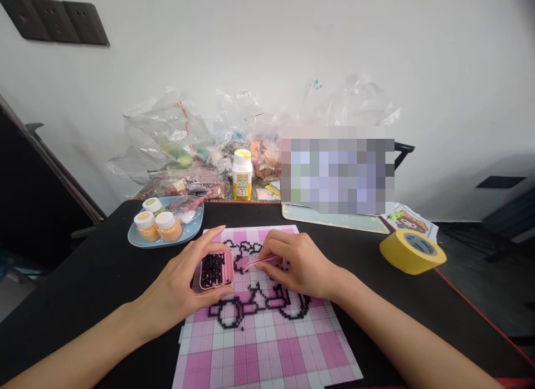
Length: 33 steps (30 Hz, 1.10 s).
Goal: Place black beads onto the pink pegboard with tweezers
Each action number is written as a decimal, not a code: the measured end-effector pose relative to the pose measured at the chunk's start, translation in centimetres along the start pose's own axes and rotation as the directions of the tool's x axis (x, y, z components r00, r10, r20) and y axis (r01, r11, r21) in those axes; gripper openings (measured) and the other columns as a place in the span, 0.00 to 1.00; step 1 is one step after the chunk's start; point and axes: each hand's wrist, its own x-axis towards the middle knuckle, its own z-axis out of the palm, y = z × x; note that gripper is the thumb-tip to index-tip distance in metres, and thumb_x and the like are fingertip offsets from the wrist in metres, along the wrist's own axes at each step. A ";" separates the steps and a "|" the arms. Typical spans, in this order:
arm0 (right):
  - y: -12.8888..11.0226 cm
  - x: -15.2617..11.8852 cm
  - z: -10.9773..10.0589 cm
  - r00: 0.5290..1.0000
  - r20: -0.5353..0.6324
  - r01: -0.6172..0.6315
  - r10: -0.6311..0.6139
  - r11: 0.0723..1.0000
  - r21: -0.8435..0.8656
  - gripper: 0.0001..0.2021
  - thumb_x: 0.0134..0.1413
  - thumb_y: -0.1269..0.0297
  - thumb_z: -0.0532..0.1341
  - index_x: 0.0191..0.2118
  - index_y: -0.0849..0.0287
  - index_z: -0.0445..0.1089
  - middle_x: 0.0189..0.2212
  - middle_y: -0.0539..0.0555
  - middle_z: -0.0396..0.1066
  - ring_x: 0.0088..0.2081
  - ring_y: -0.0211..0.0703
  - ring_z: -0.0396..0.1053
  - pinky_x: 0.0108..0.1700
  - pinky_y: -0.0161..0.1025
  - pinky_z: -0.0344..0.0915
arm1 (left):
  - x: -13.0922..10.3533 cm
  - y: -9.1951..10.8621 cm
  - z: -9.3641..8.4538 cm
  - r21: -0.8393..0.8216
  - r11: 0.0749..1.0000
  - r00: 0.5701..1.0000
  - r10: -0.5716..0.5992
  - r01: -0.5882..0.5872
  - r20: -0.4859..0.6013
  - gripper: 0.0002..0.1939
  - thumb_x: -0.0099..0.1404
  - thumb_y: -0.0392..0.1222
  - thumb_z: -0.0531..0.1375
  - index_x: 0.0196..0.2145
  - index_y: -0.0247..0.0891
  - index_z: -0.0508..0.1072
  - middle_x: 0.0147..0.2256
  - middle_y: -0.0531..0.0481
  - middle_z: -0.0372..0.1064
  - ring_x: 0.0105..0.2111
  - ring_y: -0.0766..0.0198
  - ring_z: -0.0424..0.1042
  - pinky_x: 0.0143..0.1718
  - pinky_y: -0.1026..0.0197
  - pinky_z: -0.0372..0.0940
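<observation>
Head view: the left hand (178,280) cradles a pink box (229,269) of black beads (212,269) left of frame centre, thumb and fingers curved around it; the right hand (298,261) pinches pink tweezers (252,263) at centre, tips over the checked board (267,353), contact unclear; a black outline (229,326) crosses that board; yellow tape (401,259) sits at right.

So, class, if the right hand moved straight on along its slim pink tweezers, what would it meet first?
Probably the black bead outline on the pink-and-white checked board; depth is unclear, so perhaps the rectangular pink box.
</observation>
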 end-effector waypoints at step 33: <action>0.3 0.0 -0.3 0.999 0.042 -0.014 0.016 0.999 -0.043 0.11 0.66 0.61 0.59 0.35 0.61 0.72 0.31 0.52 0.71 0.27 0.35 0.66 0.29 0.33 0.59 | -0.1 0.0 0.1 -0.021 1.000 1.000 0.001 -0.002 -0.005 0.42 0.64 0.66 0.63 0.68 0.60 0.49 0.52 0.51 0.74 0.52 0.49 0.75 0.60 0.43 0.63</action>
